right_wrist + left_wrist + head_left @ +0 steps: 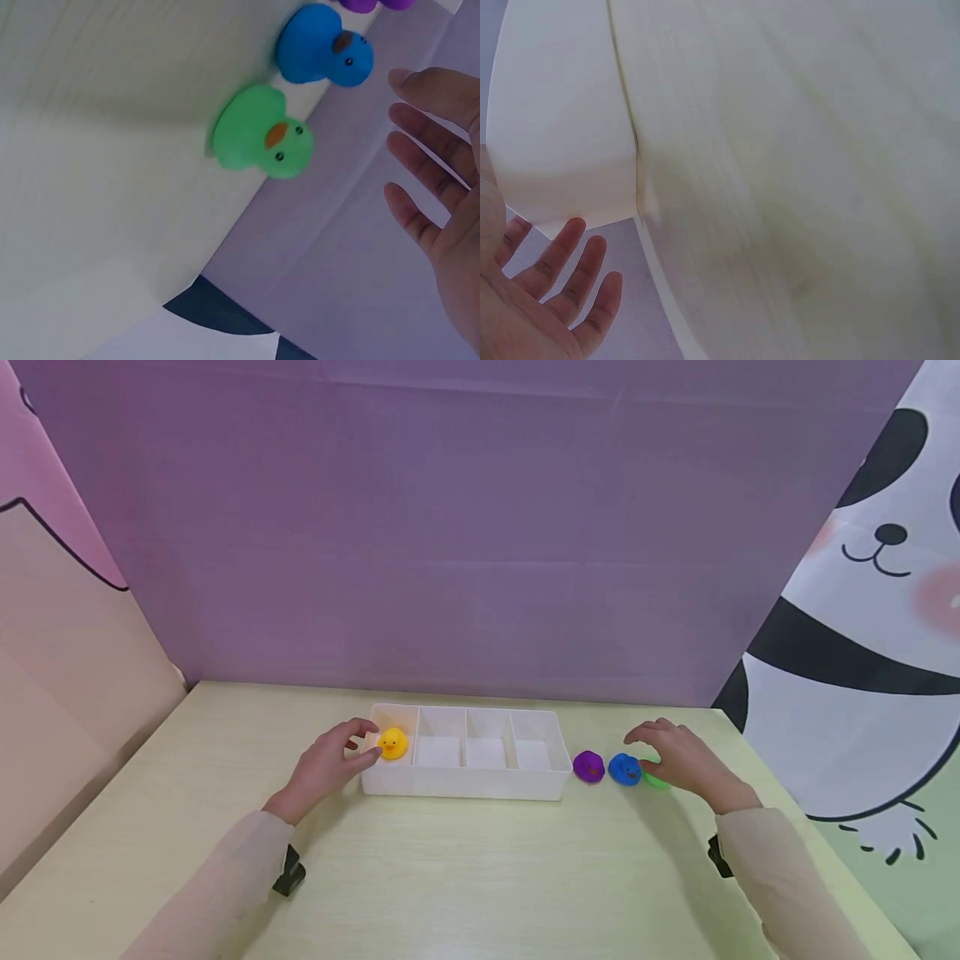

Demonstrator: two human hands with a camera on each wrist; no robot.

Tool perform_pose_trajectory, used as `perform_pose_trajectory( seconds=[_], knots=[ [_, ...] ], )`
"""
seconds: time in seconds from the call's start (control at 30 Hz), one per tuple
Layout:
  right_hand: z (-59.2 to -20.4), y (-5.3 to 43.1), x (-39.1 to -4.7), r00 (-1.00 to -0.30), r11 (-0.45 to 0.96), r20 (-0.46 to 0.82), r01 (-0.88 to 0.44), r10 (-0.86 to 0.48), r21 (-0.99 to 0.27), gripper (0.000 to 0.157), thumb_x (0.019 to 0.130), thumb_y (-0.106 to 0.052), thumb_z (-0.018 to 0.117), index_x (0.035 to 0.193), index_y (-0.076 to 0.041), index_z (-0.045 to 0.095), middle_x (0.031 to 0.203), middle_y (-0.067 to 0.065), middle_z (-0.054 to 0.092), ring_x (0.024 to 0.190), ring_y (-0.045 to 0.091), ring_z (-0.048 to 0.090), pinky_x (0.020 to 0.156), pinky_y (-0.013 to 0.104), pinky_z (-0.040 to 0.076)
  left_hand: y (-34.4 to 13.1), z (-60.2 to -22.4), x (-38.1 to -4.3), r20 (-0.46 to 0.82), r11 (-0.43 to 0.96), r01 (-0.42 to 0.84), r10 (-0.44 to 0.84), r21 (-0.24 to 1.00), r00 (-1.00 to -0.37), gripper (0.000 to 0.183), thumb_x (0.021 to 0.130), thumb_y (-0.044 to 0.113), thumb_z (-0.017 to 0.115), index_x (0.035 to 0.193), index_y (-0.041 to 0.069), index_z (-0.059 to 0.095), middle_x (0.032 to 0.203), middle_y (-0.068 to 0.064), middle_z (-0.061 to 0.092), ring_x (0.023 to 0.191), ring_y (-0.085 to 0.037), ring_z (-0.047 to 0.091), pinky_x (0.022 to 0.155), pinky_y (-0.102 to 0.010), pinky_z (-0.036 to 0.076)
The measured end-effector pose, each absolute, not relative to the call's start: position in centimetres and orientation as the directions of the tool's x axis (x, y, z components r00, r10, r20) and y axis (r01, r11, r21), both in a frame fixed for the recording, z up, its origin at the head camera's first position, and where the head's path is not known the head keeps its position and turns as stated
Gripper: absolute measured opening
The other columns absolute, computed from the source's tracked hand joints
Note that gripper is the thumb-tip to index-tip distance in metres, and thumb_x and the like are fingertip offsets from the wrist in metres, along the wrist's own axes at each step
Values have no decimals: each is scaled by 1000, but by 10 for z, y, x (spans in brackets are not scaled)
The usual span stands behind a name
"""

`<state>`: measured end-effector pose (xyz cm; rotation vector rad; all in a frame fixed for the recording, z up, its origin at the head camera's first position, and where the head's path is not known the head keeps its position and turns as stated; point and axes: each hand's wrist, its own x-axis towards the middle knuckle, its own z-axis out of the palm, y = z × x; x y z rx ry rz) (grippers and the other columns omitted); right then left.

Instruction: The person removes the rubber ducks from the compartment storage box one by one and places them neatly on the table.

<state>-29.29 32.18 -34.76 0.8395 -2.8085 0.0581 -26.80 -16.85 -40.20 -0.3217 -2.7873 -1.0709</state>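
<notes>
A white divided box (465, 783) stands on the table, and a yellow rubber duck (392, 743) sits in its leftmost compartment. My left hand (322, 768) is at the box's left end, thumb and fingers spread, fingertips right at the rim and close to the yellow duck. In the left wrist view its loosely bent fingers (570, 255) show beside the box wall. Right of the box a purple duck (588, 767), a blue duck (625, 769) and a green duck (259, 135) stand in a row. Over the green one hovers my right hand (686, 764), fingers apart, holding nothing; it partly hides that duck in the head view.
The other compartments (487, 752) of the box hold no ducks. Behind the pale wooden table (465, 877) hangs a purple backdrop (465, 543). A panda-printed panel (862, 635) borders the right side, a pink and beige one (67, 652) the left.
</notes>
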Motion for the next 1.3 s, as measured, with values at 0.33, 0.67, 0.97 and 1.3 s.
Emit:
perform_pose_trajectory(
  seconds=[0.33, 0.67, 0.97, 1.3],
  knots=[
    [-346, 291, -296, -782, 809, 234, -587, -578, 34, 31, 72, -6, 72, 102, -6, 64, 103, 9, 64, 97, 31, 56, 78, 48, 45, -169, -401, -267, 199, 723, 242, 147, 646, -969, 38, 86, 31, 60, 120, 14, 53, 118, -11, 56, 100, -29, 56, 77, -42, 50],
    [-337, 257, -302, -751, 780, 247, -624, -612, 35, 31, 73, -10, 73, 103, -7, 64, 104, 8, 64, 101, 30, 56, 86, 49, 43, -169, -401, -268, 190, 727, 233, 142, 647, -971, 39, 86, 31, 60, 121, 15, 53, 119, -10, 56, 101, -28, 56, 77, -41, 50],
    [-334, 226, -302, -689, 726, 273, -686, -671, 54, 31, 74, -11, 72, 103, -6, 64, 104, 7, 64, 102, 29, 57, 92, 46, 43, -169, -402, -268, 196, 724, 244, 152, 645, -969, 38, 86, 31, 60, 120, 16, 53, 118, -9, 56, 100, -28, 57, 77, -42, 49],
    [-337, 193, -302, -622, 670, 301, -737, -723, 86, 28, 74, -12, 72, 101, -7, 64, 101, 4, 65, 100, 26, 58, 90, 45, 44, -169, -402, -269, 195, 725, 247, 158, 643, -968, 38, 86, 32, 61, 121, 16, 53, 118, -9, 56, 100, -28, 57, 76, -41, 50]
  ],
)
